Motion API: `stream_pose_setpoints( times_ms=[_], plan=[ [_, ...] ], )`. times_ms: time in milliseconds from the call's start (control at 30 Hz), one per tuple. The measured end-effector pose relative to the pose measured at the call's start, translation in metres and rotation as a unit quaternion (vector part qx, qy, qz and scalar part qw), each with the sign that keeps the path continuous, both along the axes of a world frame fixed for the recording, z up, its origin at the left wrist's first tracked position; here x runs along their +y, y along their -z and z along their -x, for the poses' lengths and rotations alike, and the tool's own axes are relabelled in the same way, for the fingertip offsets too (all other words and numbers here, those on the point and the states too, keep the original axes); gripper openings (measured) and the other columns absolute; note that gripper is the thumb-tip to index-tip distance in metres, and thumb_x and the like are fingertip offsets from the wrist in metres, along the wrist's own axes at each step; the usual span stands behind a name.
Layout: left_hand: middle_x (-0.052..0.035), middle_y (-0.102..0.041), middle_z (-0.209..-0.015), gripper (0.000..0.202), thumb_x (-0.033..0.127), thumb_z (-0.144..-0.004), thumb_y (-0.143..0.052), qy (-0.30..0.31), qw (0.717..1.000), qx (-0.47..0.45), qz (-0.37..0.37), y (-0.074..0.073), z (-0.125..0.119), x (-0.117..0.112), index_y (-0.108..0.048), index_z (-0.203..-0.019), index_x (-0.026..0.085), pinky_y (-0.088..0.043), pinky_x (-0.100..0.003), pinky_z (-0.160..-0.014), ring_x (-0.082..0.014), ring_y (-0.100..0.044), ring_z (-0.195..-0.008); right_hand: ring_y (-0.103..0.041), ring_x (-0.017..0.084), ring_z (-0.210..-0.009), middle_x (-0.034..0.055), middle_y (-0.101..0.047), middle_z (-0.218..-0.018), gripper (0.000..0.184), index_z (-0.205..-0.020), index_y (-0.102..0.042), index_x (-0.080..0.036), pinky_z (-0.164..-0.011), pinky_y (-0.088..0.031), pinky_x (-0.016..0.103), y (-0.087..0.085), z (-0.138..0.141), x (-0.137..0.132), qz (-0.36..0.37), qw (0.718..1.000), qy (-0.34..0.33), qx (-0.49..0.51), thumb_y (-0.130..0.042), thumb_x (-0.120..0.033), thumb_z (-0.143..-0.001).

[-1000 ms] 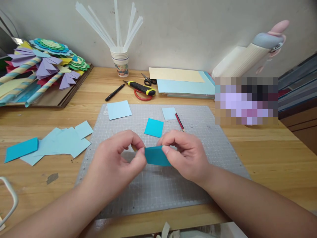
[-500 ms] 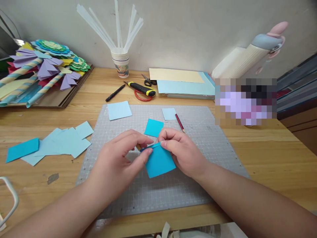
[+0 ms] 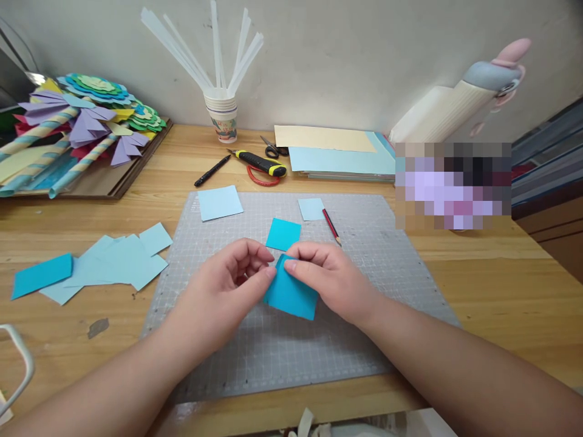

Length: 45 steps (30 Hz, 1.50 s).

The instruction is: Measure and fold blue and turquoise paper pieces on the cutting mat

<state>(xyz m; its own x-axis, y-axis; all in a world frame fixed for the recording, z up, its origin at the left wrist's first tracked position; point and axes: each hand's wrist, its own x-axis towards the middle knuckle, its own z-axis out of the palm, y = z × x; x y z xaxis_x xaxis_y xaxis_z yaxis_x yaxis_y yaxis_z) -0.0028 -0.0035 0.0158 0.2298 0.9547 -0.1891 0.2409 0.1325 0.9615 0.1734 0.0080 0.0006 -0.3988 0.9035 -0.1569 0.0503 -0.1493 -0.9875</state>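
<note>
A bright blue square of paper [image 3: 294, 294] with a narrow fold along its edge is held up above the grey cutting mat [image 3: 255, 364]. My right hand [image 3: 334, 279] pinches it near the top corner, thumb on the front and fingers behind. At its left edge is my left hand [image 3: 237, 273], its thumb tip against the paper and its fingers curled; the contact behind is partly hidden. Just beyond the hands lies another bright blue square [image 3: 283, 233]. Further back on the mat are two pale blue squares, one at left [image 3: 220, 203] and one at right [image 3: 310, 209] beside a red pencil [image 3: 331, 227].
Pale blue sheets [image 3: 113, 261] and a blue piece [image 3: 42, 276] lie left of the mat. Behind it are a black pen [image 3: 212, 170], a utility knife [image 3: 259, 162], scissors [image 3: 272, 147], stacked paper [image 3: 341, 159] and cups [image 3: 221, 115] with white strips. Paper flowers [image 3: 91, 121] fill the back left.
The held blue paper has been turned, so its folded edge now lies on the left side. My left fingers have drawn back a little from the top edge; my right hand keeps its pinch.
</note>
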Motion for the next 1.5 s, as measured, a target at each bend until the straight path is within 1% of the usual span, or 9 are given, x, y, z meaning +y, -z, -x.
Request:
stream_pose_setpoints(
  times_ms=[133,233,333,433,733,833,933,1267,1500],
  plan=[
    [0.0033,-0.052,-0.066,0.018,0.037,-0.083,-0.055,0.047,0.999,0.020,0.004,0.0001,-0.0006,-0.0021,-0.056,-0.075,0.020,-0.040,-0.022,-0.055,-0.0107,-0.048,-0.061,-0.036,0.008,-0.052,-0.0053,-0.042,-0.057,0.015,-0.063,-0.053,-0.018,-0.047,-0.030,0.021,-0.0020,-0.0004,-0.0014,0.018,0.998,-0.064,-0.021,-0.057,-0.025,-0.075],
    [0.0042,-0.049,-0.066,0.019,0.035,-0.084,-0.053,0.064,0.998,0.000,0.025,-0.0018,-0.0002,-0.0021,-0.054,-0.072,0.020,-0.039,-0.021,-0.057,-0.0099,-0.045,-0.061,-0.035,0.007,-0.051,-0.0056,-0.042,-0.056,0.013,-0.062,-0.053,-0.018,-0.045,-0.029,0.021,-0.0032,-0.0008,-0.0023,0.021,0.996,-0.081,-0.014,-0.055,-0.022,-0.074],
    [0.0048,-0.047,-0.065,0.020,0.035,-0.084,-0.053,0.077,0.995,-0.025,0.052,-0.0032,-0.0001,-0.0012,-0.053,-0.072,0.020,-0.038,-0.020,-0.057,-0.0094,-0.043,-0.062,-0.036,0.007,-0.051,-0.0051,-0.043,-0.057,0.015,-0.062,-0.053,-0.018,-0.045,-0.030,0.021,-0.0047,-0.0013,-0.0029,0.003,0.997,-0.080,-0.020,-0.054,-0.023,-0.076],
    [0.0046,-0.046,-0.065,0.021,0.035,-0.085,-0.052,0.087,0.994,-0.031,0.061,-0.0034,0.0005,-0.0011,-0.053,-0.071,0.021,-0.037,-0.021,-0.057,-0.0097,-0.041,-0.062,-0.038,0.008,-0.053,-0.0038,-0.048,-0.059,0.015,-0.062,-0.055,-0.017,-0.046,-0.031,0.021,-0.0059,-0.0017,-0.0033,-0.010,0.996,-0.078,-0.032,-0.054,-0.023,-0.076],
    [0.0049,-0.043,-0.065,0.026,0.040,-0.086,-0.050,0.105,0.993,-0.010,0.055,-0.0047,0.0020,-0.0019,-0.050,-0.070,0.020,-0.034,-0.021,-0.057,-0.0099,-0.039,-0.062,-0.040,0.007,-0.055,-0.0039,-0.048,-0.060,0.016,-0.062,-0.053,-0.017,-0.049,-0.034,0.020,-0.0049,-0.0030,-0.0029,-0.028,0.995,-0.088,-0.043,-0.055,-0.021,-0.077],
    [0.0052,-0.042,-0.064,0.028,0.039,-0.087,-0.050,0.113,0.993,0.023,0.036,-0.0049,0.0021,-0.0025,-0.051,-0.068,0.019,-0.033,-0.021,-0.057,-0.0097,-0.038,-0.062,-0.040,0.007,-0.055,-0.0043,-0.047,-0.059,0.016,-0.061,-0.053,-0.017,-0.049,-0.034,0.020,-0.0052,-0.0033,-0.0031,-0.040,0.994,-0.091,-0.047,-0.055,-0.020,-0.076],
    [0.0054,-0.044,-0.064,0.027,0.039,-0.087,-0.050,0.120,0.992,0.023,0.022,-0.0048,0.0018,-0.0036,-0.052,-0.069,0.019,-0.033,-0.022,-0.058,-0.0099,-0.040,-0.063,-0.040,0.007,-0.054,-0.0046,-0.046,-0.058,0.016,-0.060,-0.052,-0.017,-0.048,-0.033,0.020,-0.0052,-0.0036,-0.0036,-0.048,0.994,-0.092,-0.047,-0.054,-0.019,-0.076],
    [0.0055,-0.048,-0.066,0.025,0.039,-0.087,-0.053,0.098,0.993,-0.047,0.054,-0.0024,0.0013,-0.0045,-0.055,-0.071,0.020,-0.035,-0.020,-0.061,-0.0094,-0.042,-0.066,-0.037,0.006,-0.053,-0.0048,-0.045,-0.058,0.017,-0.062,-0.055,-0.016,-0.047,-0.030,0.020,-0.0027,-0.0033,-0.0057,-0.067,0.994,-0.078,-0.028,-0.053,-0.017,-0.079],
    [0.0050,-0.047,-0.065,0.026,0.040,-0.086,-0.055,0.092,0.992,-0.060,0.066,-0.0008,0.0020,-0.0042,-0.056,-0.070,0.020,-0.035,-0.021,-0.061,-0.0099,-0.041,-0.065,-0.037,0.006,-0.053,-0.0047,-0.046,-0.058,0.019,-0.063,-0.055,-0.016,-0.047,-0.030,0.020,-0.0021,-0.0038,-0.0051,-0.069,0.994,-0.075,-0.024,-0.054,-0.018,-0.081]
  ],
)
